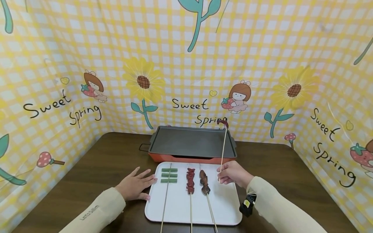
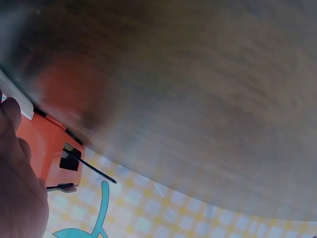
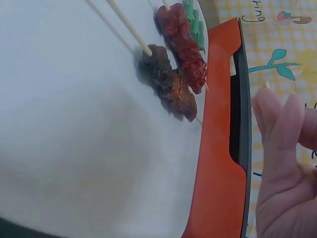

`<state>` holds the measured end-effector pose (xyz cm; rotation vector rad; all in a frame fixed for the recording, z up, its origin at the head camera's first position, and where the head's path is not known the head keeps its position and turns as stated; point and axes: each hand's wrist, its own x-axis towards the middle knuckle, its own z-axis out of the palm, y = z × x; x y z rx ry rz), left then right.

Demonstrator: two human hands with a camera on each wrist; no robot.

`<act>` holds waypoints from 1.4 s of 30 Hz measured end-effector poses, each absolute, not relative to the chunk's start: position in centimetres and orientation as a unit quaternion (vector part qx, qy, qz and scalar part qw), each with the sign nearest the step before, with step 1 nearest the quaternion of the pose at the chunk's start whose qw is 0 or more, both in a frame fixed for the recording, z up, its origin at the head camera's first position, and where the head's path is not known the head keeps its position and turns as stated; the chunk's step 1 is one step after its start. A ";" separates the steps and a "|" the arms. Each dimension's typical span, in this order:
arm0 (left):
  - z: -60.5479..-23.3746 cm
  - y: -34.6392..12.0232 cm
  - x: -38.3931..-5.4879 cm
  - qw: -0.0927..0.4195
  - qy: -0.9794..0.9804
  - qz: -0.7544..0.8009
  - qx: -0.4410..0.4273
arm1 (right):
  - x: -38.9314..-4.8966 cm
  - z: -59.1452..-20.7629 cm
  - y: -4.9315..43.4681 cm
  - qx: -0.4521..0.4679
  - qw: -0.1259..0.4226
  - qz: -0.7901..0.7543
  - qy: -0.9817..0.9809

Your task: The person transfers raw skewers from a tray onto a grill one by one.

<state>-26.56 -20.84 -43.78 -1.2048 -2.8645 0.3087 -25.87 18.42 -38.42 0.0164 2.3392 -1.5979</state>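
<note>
My right hand (image 1: 234, 173) pinches a thin wooden skewer (image 1: 223, 149) near its lower end, above the right side of the white tray (image 1: 177, 210). A small, dark red, curled piece of food (image 1: 223, 124) sits at the skewer's top. In the right wrist view the thumb and fingers (image 3: 280, 129) come together; the stick cannot be made out there. On the tray lie a green vegetable skewer (image 1: 169, 175), a red meat skewer (image 1: 190, 181) and a browner meat skewer (image 1: 204, 182). My left hand (image 1: 137, 184) rests at the tray's left edge, fingers spread.
Behind the tray stands an orange electric griddle (image 1: 166, 157) with a flat dark plate (image 1: 189, 140). A wire handle (image 1: 142, 147) sticks out at its left. The dark wooden table (image 1: 271, 171) is bordered by yellow checked cloth (image 1: 186, 81). Skewer ends overhang the tray's front.
</note>
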 end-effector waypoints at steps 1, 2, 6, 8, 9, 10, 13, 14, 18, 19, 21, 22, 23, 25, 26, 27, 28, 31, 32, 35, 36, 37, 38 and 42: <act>-43.7 -20.8 -26.5 0.009 -0.917 0.100 -0.385 | -25.9 -38.4 18.3 0.003 0.155 -0.558 0.815; -43.7 -20.8 -26.5 0.006 -0.918 0.102 -0.384 | -26.0 -38.4 18.2 0.002 0.157 -0.559 0.814; -43.4 -20.6 -26.4 -0.007 -0.919 0.112 -0.378 | -26.1 -38.6 17.9 -0.004 0.167 -0.566 0.807; -43.4 -20.6 -26.4 -0.019 -0.922 0.113 -0.371 | -26.1 -38.7 17.7 0.000 0.172 -0.572 0.802; -43.4 -20.6 -26.4 -0.023 -0.923 0.112 -0.368 | -26.2 -38.7 17.6 0.003 0.174 -0.574 0.800; -43.3 -20.6 -26.4 -0.025 -0.923 0.112 -0.367 | -26.2 -38.8 17.6 0.006 0.176 -0.577 0.798; -43.3 -20.6 -26.3 -0.026 -0.924 0.109 -0.365 | -26.4 -39.1 17.4 0.017 0.179 -0.586 0.790; -43.3 -20.6 -26.3 -0.025 -0.924 0.109 -0.366 | -26.4 -39.1 17.4 0.019 0.179 -0.588 0.788; -43.4 -20.8 -26.2 -0.020 -0.923 0.103 -0.370 | -26.7 -39.6 17.4 0.020 0.178 -0.595 0.783; -43.5 -20.8 -26.2 -0.020 -0.923 0.102 -0.371 | -26.7 -39.7 17.5 0.020 0.178 -0.597 0.782; -43.5 -20.8 -26.2 -0.017 -0.922 0.100 -0.374 | -26.8 -40.0 17.6 0.022 0.177 -0.600 0.780; -43.6 -20.7 -26.3 -0.015 -0.921 0.100 -0.376 | -26.8 -40.1 17.7 0.022 0.177 -0.601 0.779; -43.6 -20.7 -26.3 -0.015 -0.921 0.099 -0.377 | -26.8 -40.3 17.8 0.023 0.177 -0.601 0.779; -43.6 -20.7 -26.4 -0.016 -0.921 0.097 -0.376 | -26.8 -40.5 18.0 0.025 0.177 -0.603 0.777; -43.6 -20.7 -26.4 -0.016 -0.922 0.097 -0.375 | -26.8 -40.5 18.1 0.025 0.177 -0.604 0.777; -43.6 -20.6 -26.4 -0.016 -0.922 0.098 -0.376 | -26.9 -40.6 18.2 0.024 0.177 -0.604 0.777; -43.6 -20.6 -26.4 -0.017 -0.922 0.098 -0.375 | -26.9 -40.7 18.3 0.023 0.178 -0.604 0.776; -43.5 -20.6 -26.4 -0.024 -0.923 0.098 -0.371 | -26.9 -40.7 18.4 0.021 0.181 -0.603 0.777; -43.5 -20.6 -26.4 -0.025 -0.923 0.098 -0.371 | -26.9 -40.7 18.4 0.022 0.182 -0.603 0.776; -43.4 -20.5 -26.2 -0.033 -0.925 0.094 -0.367 | -27.0 -40.5 18.4 0.024 0.181 -0.607 0.774; -43.4 -20.5 -26.2 -0.036 -0.926 0.093 -0.365 | -27.1 -40.4 18.4 0.025 0.182 -0.609 0.772; -43.3 -20.5 -26.2 -0.038 -0.926 0.092 -0.364 | -27.1 -40.3 18.4 0.026 0.182 -0.612 0.770; -43.3 -20.4 -26.1 -0.041 -0.927 0.090 -0.363 | -27.1 -40.3 18.4 0.026 0.183 -0.614 0.767; -43.2 -20.4 -26.1 -0.047 -0.927 0.088 -0.361 | -27.1 -40.2 18.7 0.026 0.188 -0.617 0.764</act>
